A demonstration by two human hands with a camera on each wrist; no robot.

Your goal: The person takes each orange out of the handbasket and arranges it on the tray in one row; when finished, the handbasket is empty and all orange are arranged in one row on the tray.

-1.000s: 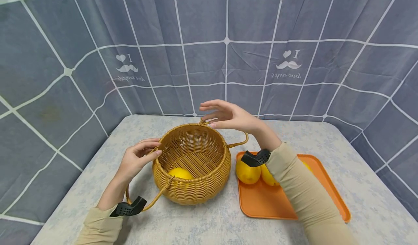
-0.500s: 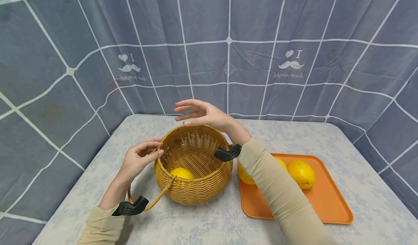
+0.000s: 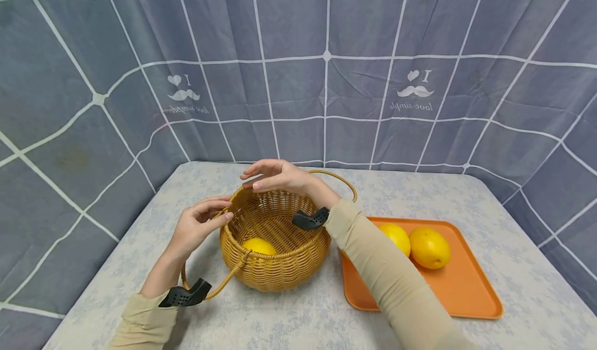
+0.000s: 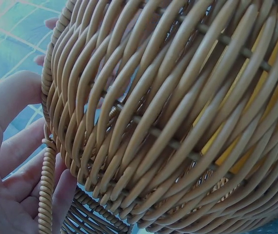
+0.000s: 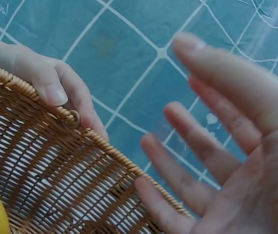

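Note:
A round wicker basket (image 3: 275,276) stands on the table, one yellow lemon-like fruit (image 3: 259,246) inside it near the front. At its left rim, my left hand (image 3: 198,224) grips the edge; the right wrist view shows the thumb (image 5: 55,92) over the inner side and the fingers outside. My right hand (image 3: 282,178) is over the far rim, its fingers spread apart. In the right wrist view the little finger (image 5: 153,202) is beside the rim; whether it touches is unclear. The right forearm passes over the basket's right side.
To the right lies an orange tray (image 3: 471,288) with yellow fruit (image 3: 430,248) on it, partly hidden by the right sleeve (image 3: 387,272). One basket handle (image 3: 347,181) sticks out at the back right, the other handle (image 3: 228,280) at the front left. A grey checked cloth (image 3: 298,91) hangs behind.
My right hand has moved left and then down onto the basket's far rim, with nothing in it. The left hand has stayed on the left rim.

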